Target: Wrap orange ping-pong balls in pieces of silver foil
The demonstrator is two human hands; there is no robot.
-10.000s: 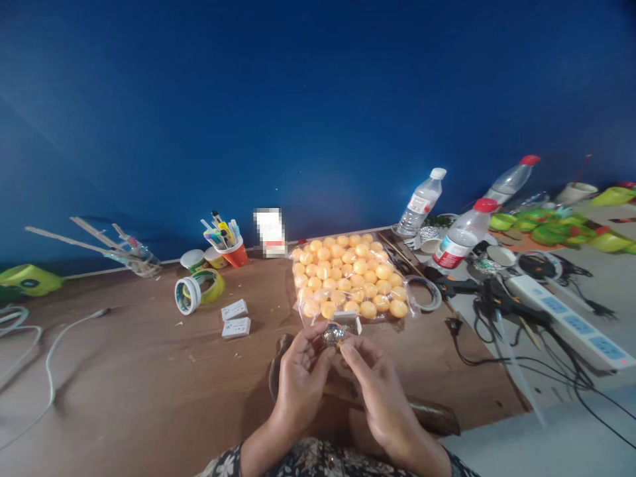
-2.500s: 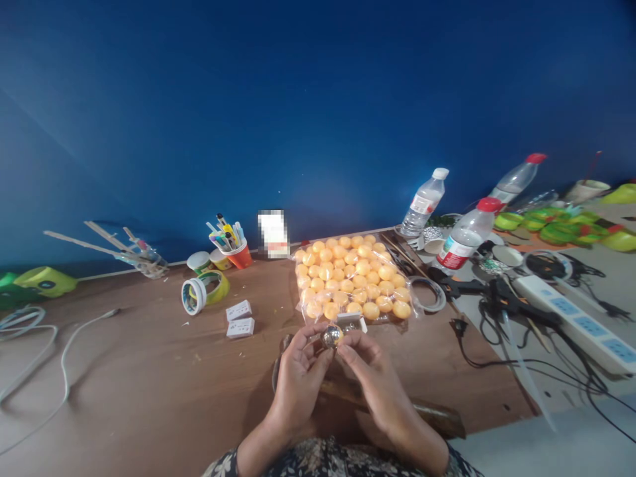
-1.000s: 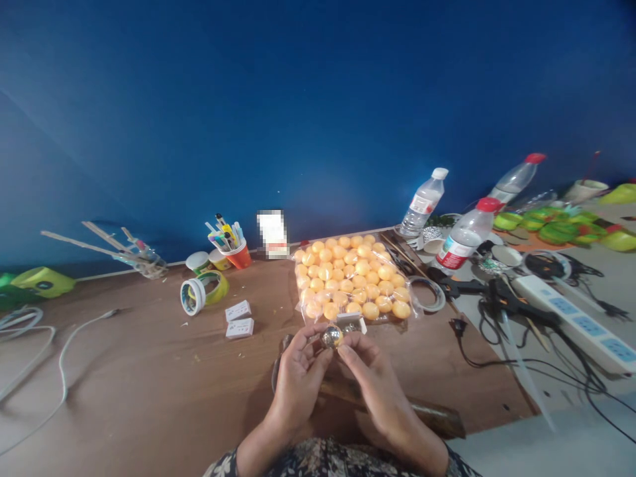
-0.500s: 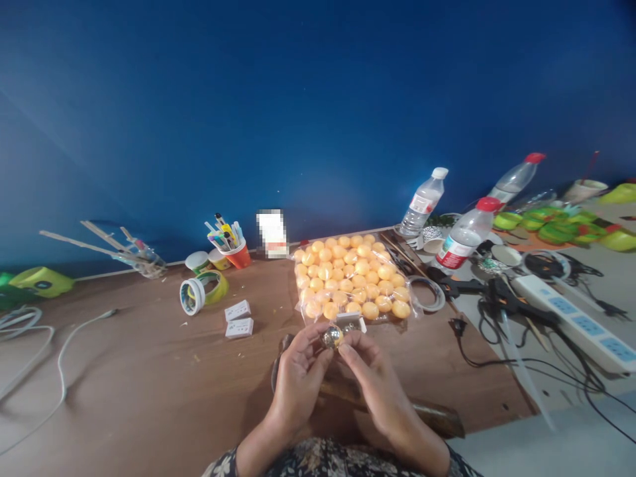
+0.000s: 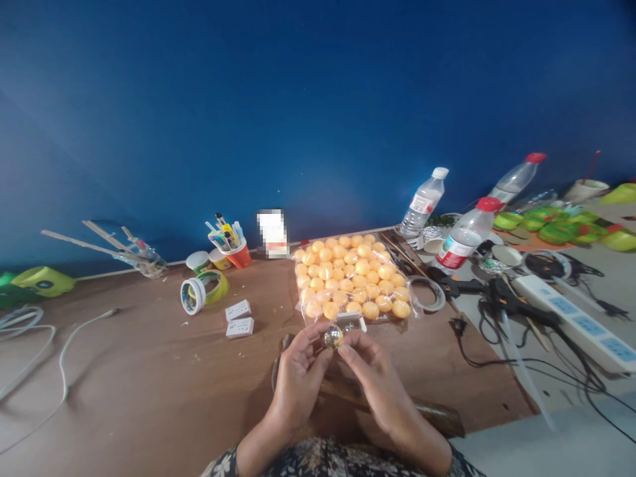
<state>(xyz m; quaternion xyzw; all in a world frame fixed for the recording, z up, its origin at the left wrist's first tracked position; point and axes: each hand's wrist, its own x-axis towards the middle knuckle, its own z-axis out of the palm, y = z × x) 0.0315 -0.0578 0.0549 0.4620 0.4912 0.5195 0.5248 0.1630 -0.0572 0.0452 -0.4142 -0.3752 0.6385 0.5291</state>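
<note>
Silver piece: here it is, the small shiny rounded piece (image 5: 330, 337), raised above the worktop (image 5: 149, 371) right between the two sets of fingertips.
Left hand: this hand (image 5: 303, 374) has it pinched from the left, thumb below, fingers curled behind.
Right hand: and this one (image 5: 380, 377) meets it at the right edge, thumb and forefinger nipped together on a yellowish bit there.
Handling: looks light and stiff, I'd judge, and that polished curve could well slip; whether it's fragile, I can't tell from here.
Best hold: opposite sides of the rim, I'd say, with dry fingertips, keeping off the crown of the curve.
Small carton: just beyond the fingers, a pale open box (image 5: 358, 322), thin card by the look, with something glinting inside.
Orange balls: behind that, smooth round balls (image 5: 352, 275), packed in rows under clear, crinkled plastic.
Wooden piece: below the hands, a brown, rounded length (image 5: 440, 416) with a dull sheen, partly hidden by the forearms.
White boxes: off left, two little printed boxes (image 5: 239, 328), crisp-edged, close together.
</note>
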